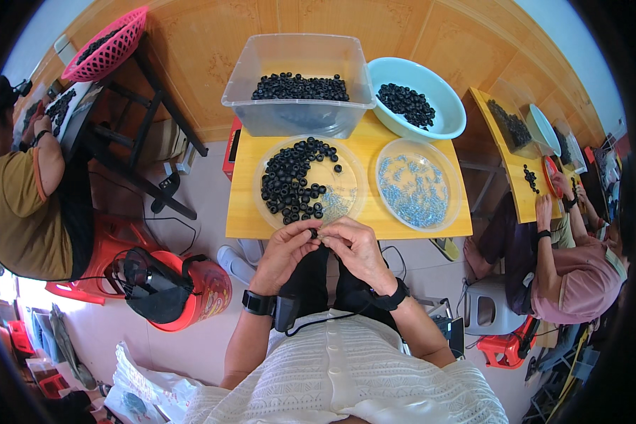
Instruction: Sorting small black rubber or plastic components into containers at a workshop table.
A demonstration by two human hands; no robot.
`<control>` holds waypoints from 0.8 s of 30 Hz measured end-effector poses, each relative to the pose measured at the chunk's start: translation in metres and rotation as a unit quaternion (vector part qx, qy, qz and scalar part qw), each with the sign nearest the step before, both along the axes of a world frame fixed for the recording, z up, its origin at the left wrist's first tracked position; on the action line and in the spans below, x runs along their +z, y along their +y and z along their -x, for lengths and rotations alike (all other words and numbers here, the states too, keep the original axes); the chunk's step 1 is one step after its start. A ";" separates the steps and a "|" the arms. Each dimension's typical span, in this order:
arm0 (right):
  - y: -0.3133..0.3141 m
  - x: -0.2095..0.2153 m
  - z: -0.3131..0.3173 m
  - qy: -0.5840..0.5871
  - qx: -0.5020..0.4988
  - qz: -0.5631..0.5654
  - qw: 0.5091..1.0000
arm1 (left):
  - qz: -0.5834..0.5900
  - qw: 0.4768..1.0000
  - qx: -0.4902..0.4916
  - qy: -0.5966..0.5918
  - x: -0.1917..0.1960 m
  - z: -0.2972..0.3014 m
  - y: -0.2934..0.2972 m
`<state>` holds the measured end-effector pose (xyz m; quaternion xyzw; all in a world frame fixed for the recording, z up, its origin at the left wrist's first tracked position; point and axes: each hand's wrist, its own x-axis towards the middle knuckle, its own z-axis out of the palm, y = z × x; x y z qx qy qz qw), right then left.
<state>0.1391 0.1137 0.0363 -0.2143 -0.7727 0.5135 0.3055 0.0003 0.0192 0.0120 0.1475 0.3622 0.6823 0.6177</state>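
Over the near edge of the yellow table (244, 215), my left hand (284, 256) pinches a small round black piece (313, 232) that looks like a knob or cap with a hole. The fingertips of my right hand (360, 249) are pressed together right beside it; whatever they grip is too small to make out. Just beyond my hands lies a shallow clear round tray (350, 166). Loose black pieces (284, 177) fill its left side, with small clear bluish parts (339, 201) at its lower right. A second round tray (456, 185) holds more clear parts (411, 191).
At the table's back stand a clear plastic box (290, 121) and a light-blue basin (442, 88), both holding black pieces. People sit at other tables on the left (28, 205) and right (579, 283). A red bucket (212, 290) stands on the floor at left.
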 end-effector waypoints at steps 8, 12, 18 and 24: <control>0.002 0.000 -0.008 -0.058 0.024 0.080 0.995 | -0.028 0.983 -0.013 0.183 0.001 -0.003 -0.005; -0.001 0.006 -0.008 -0.041 0.058 0.201 0.977 | -0.024 0.986 -0.026 0.163 0.002 -0.002 -0.013; 0.009 -0.004 -0.010 -0.059 0.156 0.314 0.935 | -0.023 0.990 -0.085 0.114 -0.001 0.002 -0.020; 0.004 0.002 0.002 -0.028 0.107 0.364 0.925 | -0.042 0.997 -0.060 0.026 -0.014 0.007 -0.020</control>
